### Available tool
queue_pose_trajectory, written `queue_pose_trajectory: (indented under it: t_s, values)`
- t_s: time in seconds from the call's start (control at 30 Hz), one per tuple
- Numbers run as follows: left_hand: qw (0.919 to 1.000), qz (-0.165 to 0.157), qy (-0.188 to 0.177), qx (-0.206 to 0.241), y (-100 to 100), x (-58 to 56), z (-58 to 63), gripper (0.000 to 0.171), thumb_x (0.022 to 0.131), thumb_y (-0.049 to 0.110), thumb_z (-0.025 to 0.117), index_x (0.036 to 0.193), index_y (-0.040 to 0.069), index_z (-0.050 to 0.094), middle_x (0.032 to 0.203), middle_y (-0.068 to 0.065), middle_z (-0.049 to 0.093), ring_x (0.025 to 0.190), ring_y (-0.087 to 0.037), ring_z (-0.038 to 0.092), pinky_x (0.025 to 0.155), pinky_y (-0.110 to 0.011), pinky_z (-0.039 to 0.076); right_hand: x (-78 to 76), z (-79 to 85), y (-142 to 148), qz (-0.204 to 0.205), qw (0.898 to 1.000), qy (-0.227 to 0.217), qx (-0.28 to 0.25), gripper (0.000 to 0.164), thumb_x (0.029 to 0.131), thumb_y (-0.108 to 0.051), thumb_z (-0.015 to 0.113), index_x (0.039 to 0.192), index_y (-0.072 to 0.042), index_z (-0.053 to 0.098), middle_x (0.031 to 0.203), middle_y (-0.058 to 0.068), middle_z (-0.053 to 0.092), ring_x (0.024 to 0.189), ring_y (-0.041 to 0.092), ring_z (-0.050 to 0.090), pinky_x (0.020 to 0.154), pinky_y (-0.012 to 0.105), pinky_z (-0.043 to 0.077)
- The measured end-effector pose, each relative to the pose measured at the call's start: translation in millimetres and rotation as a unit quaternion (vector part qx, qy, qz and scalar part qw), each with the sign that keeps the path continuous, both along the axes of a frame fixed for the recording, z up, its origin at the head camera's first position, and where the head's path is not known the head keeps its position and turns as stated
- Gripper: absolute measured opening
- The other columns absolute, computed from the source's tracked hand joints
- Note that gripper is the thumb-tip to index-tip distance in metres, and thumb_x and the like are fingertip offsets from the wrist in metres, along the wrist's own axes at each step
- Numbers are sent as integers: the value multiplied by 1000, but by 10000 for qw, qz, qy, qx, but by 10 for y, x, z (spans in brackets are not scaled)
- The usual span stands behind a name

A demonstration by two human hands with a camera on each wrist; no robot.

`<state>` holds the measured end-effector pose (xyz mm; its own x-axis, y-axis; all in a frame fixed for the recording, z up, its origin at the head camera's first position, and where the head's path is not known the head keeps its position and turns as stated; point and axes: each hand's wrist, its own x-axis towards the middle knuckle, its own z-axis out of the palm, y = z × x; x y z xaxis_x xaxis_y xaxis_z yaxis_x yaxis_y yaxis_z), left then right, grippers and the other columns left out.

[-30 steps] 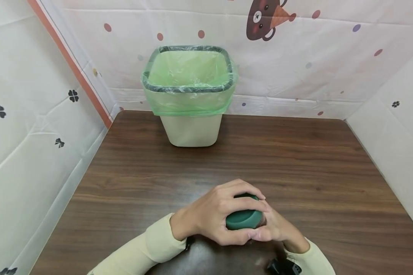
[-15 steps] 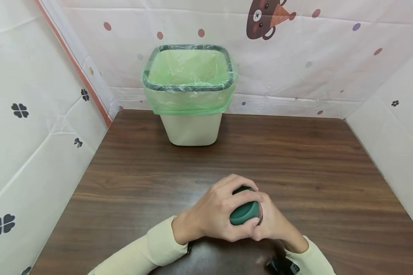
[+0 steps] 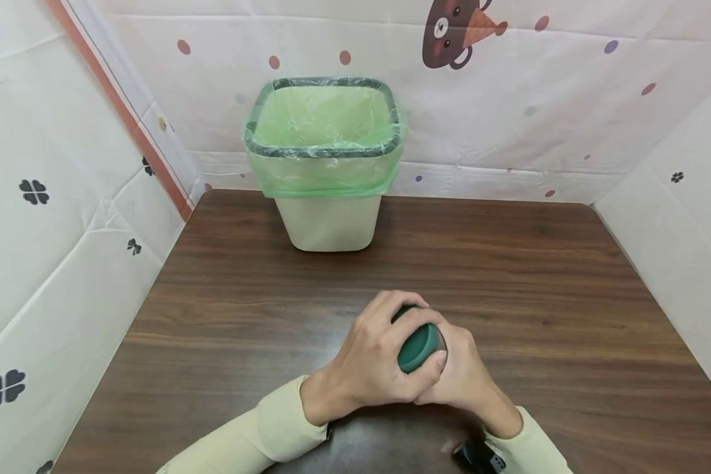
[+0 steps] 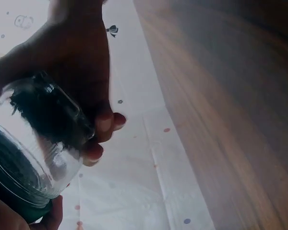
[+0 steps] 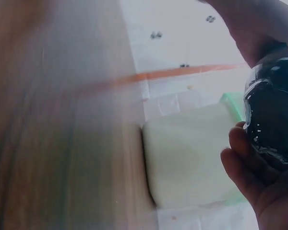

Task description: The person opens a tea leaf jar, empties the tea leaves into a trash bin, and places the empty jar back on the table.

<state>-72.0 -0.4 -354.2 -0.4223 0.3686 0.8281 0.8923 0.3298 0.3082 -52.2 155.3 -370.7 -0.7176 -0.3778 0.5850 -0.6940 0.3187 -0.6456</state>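
A clear glass jar [image 4: 53,163] with dark contents and a green lid [image 3: 417,349] is held between both hands, tilted, above the table. My left hand [image 3: 379,352] grips the lid from above, its fingers and thumb curled around the rim. On the other side, my right hand [image 3: 462,368] wraps around the glass body, which the head view mostly hides. In the right wrist view the rounded glass jar [image 5: 273,110] shows its dark inside, with curled fingers [image 5: 245,158] around it.
A pale bin [image 3: 332,224] lined with a green plastic bag [image 3: 326,178] stands at the back of the brown wooden table [image 3: 509,276]. White patterned sheets [image 3: 509,118] enclose the back and sides. A dark device [image 3: 476,454] sits at the right cuff.
Both hands have moved up and away from the body with the jar, drifting slightly left. The lid has tipped further to the left, and the left hand has turned with it.
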Motion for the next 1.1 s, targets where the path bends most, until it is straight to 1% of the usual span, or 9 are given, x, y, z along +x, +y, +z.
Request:
queue_pose_trajectory:
  t_s: [0.1, 0.2, 0.37, 0.53, 0.63, 0.8, 0.87, 0.9, 1.1]
  values:
    - [9998, 101, -194, 32, 2, -4, -19, 31, 76, 33, 61, 98, 12, 65, 101, -4, 57, 89, -12, 51, 74, -24, 48, -13, -14, -12, -266, 9993, 235, 150, 76, 34, -8, 79, 106, 0, 56, 86, -1, 60, 68, 9, 55, 56, 22, 49]
    - [9996, 110, -263, 25, -2, -10, -31, 31, 76, 34, 60, 99, 12, 65, 101, -3, 57, 90, -12, 51, 73, -24, 48, -25, -18, -19, -251, 9992, 308, 105, 75, 33, -8, 79, 104, 1, 56, 85, 0, 60, 68, 9, 55, 56, 22, 50]
    - [9995, 50, -307, 21, -2, -19, -33, 33, 77, 33, 60, 100, 12, 65, 103, -4, 58, 93, -12, 51, 76, -24, 48, -30, -17, -13, -261, 9993, 268, 75, 75, 33, -8, 79, 104, 1, 56, 85, 0, 60, 68, 9, 55, 55, 22, 50]
    - [9995, -81, -320, -21, -3, -22, -22, 36, 75, 33, 61, 104, 10, 65, 107, -5, 58, 97, -12, 51, 81, -25, 47, -38, -31, 1, -198, 9993, 321, 49, 68, 35, -6, 77, 99, 2, 55, 82, 1, 61, 67, 9, 57, 55, 22, 50]
    - [9994, -153, -320, -60, -7, -22, -10, 40, 73, 32, 61, 106, 10, 65, 109, -5, 58, 98, -12, 51, 81, -25, 47, -50, -43, 11, -124, 9993, 365, 17, 63, 38, -6, 77, 97, 3, 55, 80, 1, 61, 67, 9, 57, 55, 22, 50]
    - [9989, -192, -357, -215, -26, -21, -1, 46, 70, 32, 60, 110, 11, 63, 111, -5, 57, 99, -12, 50, 82, -27, 46, -65, -66, 31, 27, 9993, 382, -41, 58, 50, -14, 80, 100, 3, 55, 83, 2, 62, 68, 10, 58, 57, 23, 50]
    - [9985, -181, -407, -320, -35, -20, -3, 47, 70, 33, 60, 112, 13, 63, 113, -4, 56, 101, -12, 50, 82, -28, 46, -67, -75, 36, 63, 9994, 345, -66, 57, 52, -15, 80, 101, 2, 54, 84, 2, 62, 69, 10, 58, 57, 23, 51]
    - [9982, -169, -432, -370, -39, -19, -4, 47, 71, 34, 59, 113, 13, 63, 114, -3, 56, 101, -12, 49, 81, -28, 46, -67, -77, 38, 74, 9994, 319, -74, 57, 52, -14, 79, 101, 2, 54, 84, 2, 62, 69, 10, 58, 57, 23, 51]
    - [9963, -196, -602, -580, -62, -15, -10, 46, 75, 35, 57, 116, 16, 61, 116, -2, 56, 105, -11, 48, 81, -30, 46, -57, -82, 37, 35, 9997, 234, -35, 60, 41, -4, 76, 97, 2, 54, 82, 2, 62, 67, 9, 58, 56, 22, 50]
